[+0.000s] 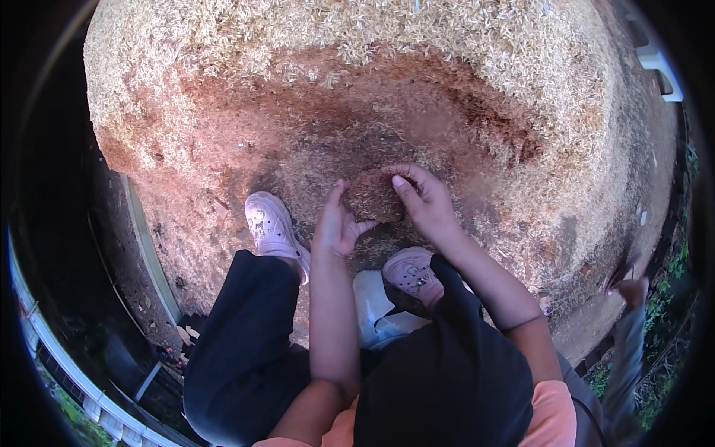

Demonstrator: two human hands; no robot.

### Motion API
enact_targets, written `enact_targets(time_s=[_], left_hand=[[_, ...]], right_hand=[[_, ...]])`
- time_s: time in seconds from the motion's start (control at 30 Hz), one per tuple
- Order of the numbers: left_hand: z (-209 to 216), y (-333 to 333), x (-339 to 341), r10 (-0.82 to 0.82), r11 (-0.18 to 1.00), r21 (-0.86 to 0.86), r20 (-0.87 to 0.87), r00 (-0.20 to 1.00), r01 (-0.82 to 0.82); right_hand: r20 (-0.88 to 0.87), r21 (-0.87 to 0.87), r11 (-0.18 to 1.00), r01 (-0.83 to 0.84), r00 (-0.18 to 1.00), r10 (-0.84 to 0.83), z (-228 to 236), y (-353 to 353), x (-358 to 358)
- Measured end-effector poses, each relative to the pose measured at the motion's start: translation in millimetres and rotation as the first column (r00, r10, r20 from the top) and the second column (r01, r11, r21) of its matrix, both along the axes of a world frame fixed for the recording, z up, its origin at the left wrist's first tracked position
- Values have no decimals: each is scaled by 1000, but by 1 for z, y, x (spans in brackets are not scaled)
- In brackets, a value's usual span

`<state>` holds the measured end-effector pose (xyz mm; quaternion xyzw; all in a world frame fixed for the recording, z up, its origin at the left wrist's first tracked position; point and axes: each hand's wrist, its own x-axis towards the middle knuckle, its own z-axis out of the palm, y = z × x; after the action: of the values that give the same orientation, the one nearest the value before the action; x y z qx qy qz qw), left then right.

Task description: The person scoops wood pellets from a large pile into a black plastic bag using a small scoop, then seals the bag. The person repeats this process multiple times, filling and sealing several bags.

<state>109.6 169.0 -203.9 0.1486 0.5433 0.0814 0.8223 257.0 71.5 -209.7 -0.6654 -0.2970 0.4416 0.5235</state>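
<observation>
The right hand point(426, 203) pinches the right side of a rounded, reddish-brown soil lump point(372, 198), its thumb laid on the near face and its fingers bent over the far edge. The left hand point(341, 225) takes the opposite side, palm turned toward the lump, fingers upright along the left edge and thumb reaching under the lower edge, so the piece sits between the two hands. It is held over the middle of the husk-covered ground point(551, 216).

Below the hands, two pale pink clogs point(269, 222) stand on that ground, one left of the left forearm, the other just under the lump. Between the legs sits a whitish plastic container point(372, 302), partly hidden by dark trousers point(246, 339). Orange sleeves point(553, 417) show at the lower edge.

Beyond the fingers lies a bare stretch of reddish soil point(357, 100), and past it loose pale husks point(350, 26) cover the ground's far edge. A wooden board point(149, 246) runs along the left edge. Near the far right corner stands a white plastic chair point(661, 71), partly in view; at the near right corner, another person's limb point(631, 294) is blurred, beside green plants point(679, 257).
</observation>
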Motion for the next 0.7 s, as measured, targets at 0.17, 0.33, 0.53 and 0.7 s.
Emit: enact_targets(time_s=[0.17, 0.33, 0.53, 0.7], left_hand=[[-10, 2, -2, 3, 999, 53, -75, 997, 1], [-17, 4, -7, 12, 1000, 2, -39, 999, -12], [-13, 3, -4, -19, 999, 37, 35, 999, 18], [-12, 7, -5, 65, 996, -51, -42, 997, -67]], right_hand=[[768, -45, 925, -378, 579, 274, -10, -4, -3], [789, -257, 849, -462, 407, 461, -30, -8, -20], [814, -228, 813, -536, 354, 462, -36, -8, -32], [809, -292, 773, -564, 286, 514, -34, -4, -40]])
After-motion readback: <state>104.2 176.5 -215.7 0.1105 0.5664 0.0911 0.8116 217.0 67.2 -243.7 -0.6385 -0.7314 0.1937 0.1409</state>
